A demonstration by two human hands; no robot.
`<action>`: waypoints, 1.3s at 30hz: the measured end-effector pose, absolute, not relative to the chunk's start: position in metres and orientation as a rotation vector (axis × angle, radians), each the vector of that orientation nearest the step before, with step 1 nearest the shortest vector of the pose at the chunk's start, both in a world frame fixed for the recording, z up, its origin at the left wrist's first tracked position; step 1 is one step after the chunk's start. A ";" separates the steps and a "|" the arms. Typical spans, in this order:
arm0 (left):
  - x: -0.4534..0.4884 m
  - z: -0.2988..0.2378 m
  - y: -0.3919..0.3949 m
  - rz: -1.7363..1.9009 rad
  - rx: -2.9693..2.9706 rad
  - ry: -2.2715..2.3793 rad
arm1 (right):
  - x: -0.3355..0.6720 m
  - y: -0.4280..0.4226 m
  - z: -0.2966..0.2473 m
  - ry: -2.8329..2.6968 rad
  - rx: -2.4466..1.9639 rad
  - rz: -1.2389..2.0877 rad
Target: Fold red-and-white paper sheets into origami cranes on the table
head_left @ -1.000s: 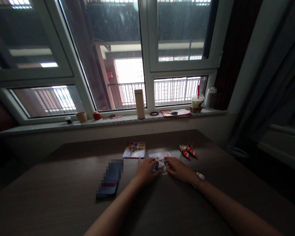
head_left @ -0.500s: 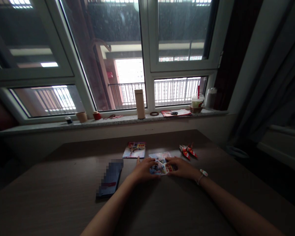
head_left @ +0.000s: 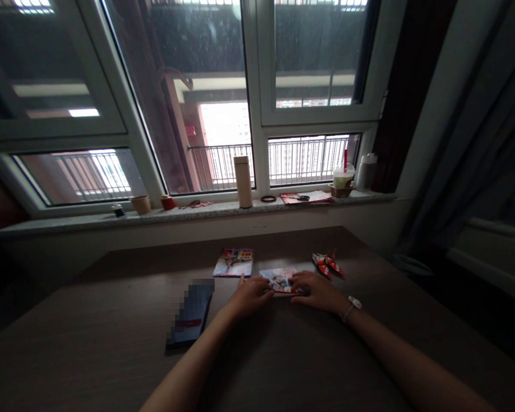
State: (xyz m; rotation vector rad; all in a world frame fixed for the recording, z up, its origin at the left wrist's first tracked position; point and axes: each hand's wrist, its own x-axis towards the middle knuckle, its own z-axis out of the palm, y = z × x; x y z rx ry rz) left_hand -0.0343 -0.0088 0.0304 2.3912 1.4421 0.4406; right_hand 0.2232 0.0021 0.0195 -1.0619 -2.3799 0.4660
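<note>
A colourful printed sheet of paper (head_left: 278, 278) lies on the dark wooden table (head_left: 283, 366), folded over on itself. My left hand (head_left: 249, 296) presses on its left side, fingers curled onto the fold. My right hand (head_left: 317, 290) presses on its right side, fingers bent onto the paper; a bracelet sits on that wrist. A folded red-and-white paper crane (head_left: 327, 264) rests just beyond my right hand. A second printed sheet (head_left: 234, 261) lies flat beyond my left hand.
A dark phone-like object (head_left: 191, 313) lies to the left of my left arm. The windowsill (head_left: 189, 213) carries a tall beige flask (head_left: 242, 181), small cups (head_left: 141, 203), red papers with scissors (head_left: 304, 197) and a drink cup (head_left: 342, 176). Dark curtains hang at right.
The near flap of the paper has been folded away from me, so the sheet now looks flatter and narrower. Both hands slid slightly forward with it.
</note>
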 end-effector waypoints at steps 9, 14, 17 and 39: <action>-0.033 0.030 -0.005 0.659 2.334 1.461 | 0.224 0.005 0.023 -2.180 -1.314 0.462; -0.034 0.022 -0.002 0.768 2.325 1.454 | 0.221 0.006 0.020 -2.065 -1.395 0.437; -0.034 0.016 0.002 0.848 2.320 1.442 | 0.217 0.007 0.015 -2.043 -1.336 0.386; -0.031 0.021 -0.011 0.437 2.627 1.600 | 0.216 0.006 0.002 -2.301 -1.170 0.181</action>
